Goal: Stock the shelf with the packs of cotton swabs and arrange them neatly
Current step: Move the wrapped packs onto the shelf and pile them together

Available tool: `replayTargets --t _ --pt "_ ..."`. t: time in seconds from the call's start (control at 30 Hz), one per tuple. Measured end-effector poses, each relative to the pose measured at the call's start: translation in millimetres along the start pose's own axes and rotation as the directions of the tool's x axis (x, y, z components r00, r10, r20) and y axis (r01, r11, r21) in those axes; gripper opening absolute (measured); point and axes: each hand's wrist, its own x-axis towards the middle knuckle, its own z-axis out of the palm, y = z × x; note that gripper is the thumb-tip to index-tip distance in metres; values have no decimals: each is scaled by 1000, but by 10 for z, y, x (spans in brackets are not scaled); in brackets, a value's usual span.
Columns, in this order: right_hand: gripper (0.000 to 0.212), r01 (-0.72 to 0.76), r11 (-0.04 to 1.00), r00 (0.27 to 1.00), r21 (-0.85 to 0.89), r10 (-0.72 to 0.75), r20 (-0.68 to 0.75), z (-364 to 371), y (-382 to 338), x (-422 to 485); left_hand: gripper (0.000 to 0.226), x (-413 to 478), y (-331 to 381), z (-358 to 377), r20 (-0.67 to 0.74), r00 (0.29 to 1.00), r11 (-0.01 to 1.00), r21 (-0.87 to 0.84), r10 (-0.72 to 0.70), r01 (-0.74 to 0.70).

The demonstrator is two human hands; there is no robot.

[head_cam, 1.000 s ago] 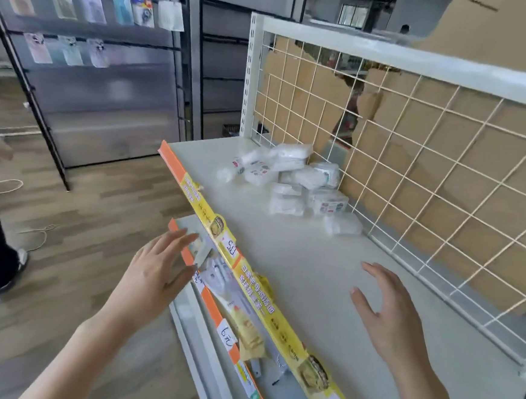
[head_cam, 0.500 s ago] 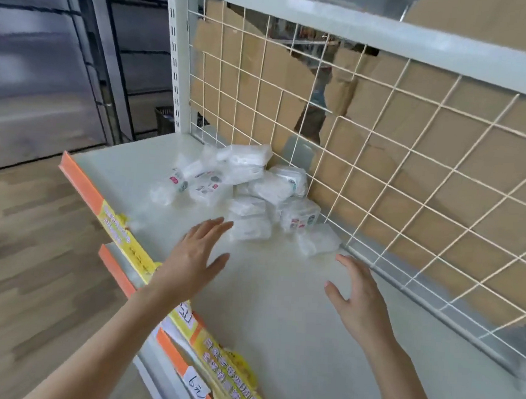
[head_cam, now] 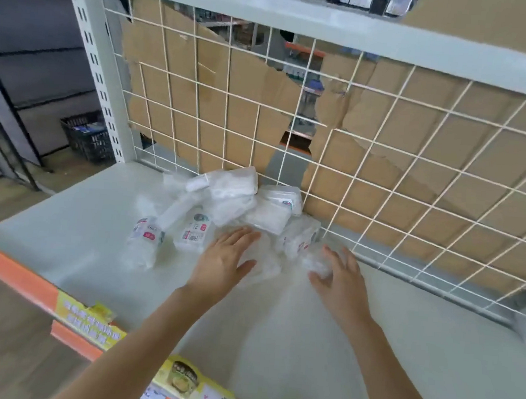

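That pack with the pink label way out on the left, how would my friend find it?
Start at the white shelf below the wire grid and find the heap of clear packs. The pack lies at the heap's far left edge, left of the left hand, pink-labelled end pointing toward the grid.

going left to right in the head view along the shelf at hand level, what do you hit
pack with the pink label → pack with the printed label → left hand → right hand → wire grid back panel

Clear plastic packs of cotton swabs (head_cam: 223,208) lie jumbled in a loose heap at the back of the pale shelf (head_cam: 95,236), against its wire grid.
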Motion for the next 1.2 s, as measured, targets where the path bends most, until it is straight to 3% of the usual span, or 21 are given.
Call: replayTargets --t 0.23,0.43,0.53,0.77,1.0,1.2 --pt "62 -157 987 988 -23 157 4 -105 -172 -237 51 48 -81 -6 6 993 992 -48 117 -117" --pt "61 -212 972 976 105 216 -37 -195 -196 -745 45 -53 -104 -134 -73 969 959 -142 235 -244" --pt "61 -270 943 946 193 298 -129 -321 -118 -1051 42 -111 8 -234 -146 941 926 -188 305 -329" --pt "65 -335 922 814 194 387 -432 -711 69 -1832 41 -263 354 -341 -126 923 862 -331 362 -383" --pt "66 -393 897 716 201 436 -545 -1012 121 -2712 43 -487 887 -229 -100 835 755 -379 542 -535" --pt "65 -505 831 587 234 529 -613 -1199 84 -3736 45 -913 1298 -131 -83 802 707 -424 591 -565"
